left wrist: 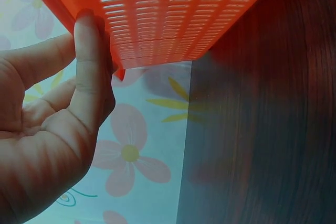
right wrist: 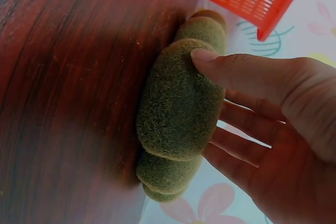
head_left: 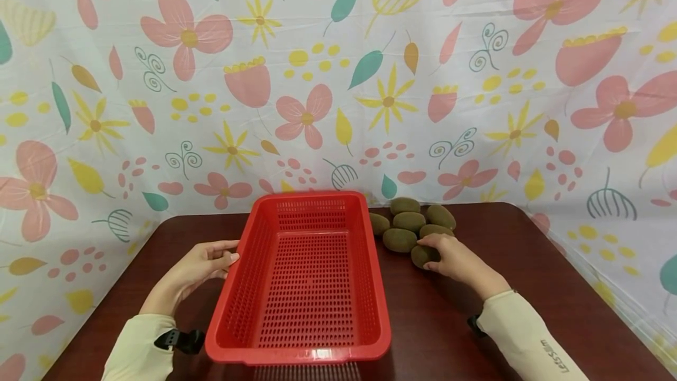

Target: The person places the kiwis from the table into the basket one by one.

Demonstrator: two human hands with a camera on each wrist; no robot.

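A red perforated plastic basket point(head_left: 312, 354) stands at the middle of the dark wooden table with nothing in it. My left hand point(head_left: 203, 263) holds its left rim, the thumb under the lip on the outer side, as the left wrist view shows. To the basket's right lies a cluster of several brown fuzzy kiwis point(head_left: 400, 240). My right hand point(head_left: 455, 257) grips the nearest kiwi point(right wrist: 181, 103) of that cluster, thumb on one side and fingers around the other. Its fingertips are partly hidden behind the fruit in the right wrist view.
The dark table point(head_left: 423, 334) has rounded far corners. A white floral cloth point(head_left: 338, 104) hangs right behind it and along both sides. The basket's far end and the rearmost kiwis sit close to this cloth.
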